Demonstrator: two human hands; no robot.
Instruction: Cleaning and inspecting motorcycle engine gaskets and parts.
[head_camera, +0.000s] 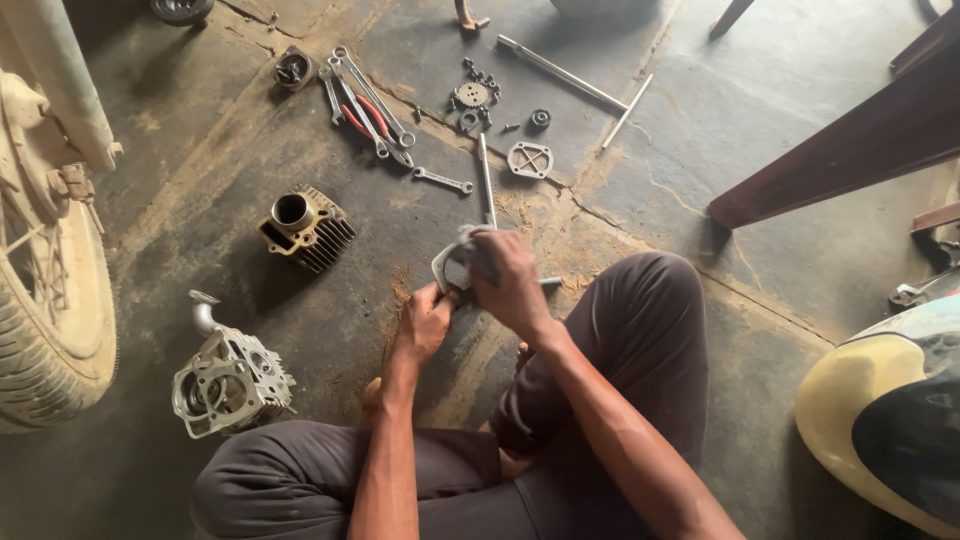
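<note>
Floor: rough concrete, cracked, dusty matt. Finned cylinder: dull tarnished metal. Cylinder head near left: pale cast alloy, matt. Wrenches far: bright smooth steel. Part in hands: grey metal.

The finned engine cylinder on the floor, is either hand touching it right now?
No: the finned cylinder lies alone on the floor, while the left hand and right hand hold a small metal part.
</note>
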